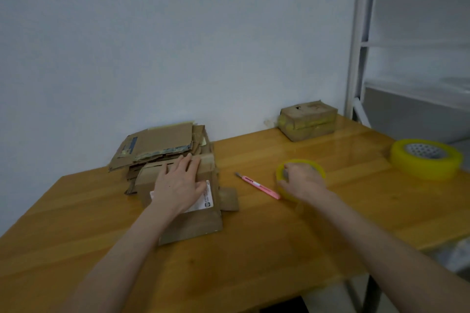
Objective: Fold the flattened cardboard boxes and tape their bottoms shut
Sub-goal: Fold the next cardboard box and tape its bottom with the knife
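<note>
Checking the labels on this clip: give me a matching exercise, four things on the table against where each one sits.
Things:
1 knife
2 small tape roll
3 big tape roll
4 taped box

Places:
A at the back, by the wall
B under the right hand
C lying free between that hand and the left hand
D alone near the table's right edge

Pairs: 1-C, 2-B, 3-D, 4-A
</note>
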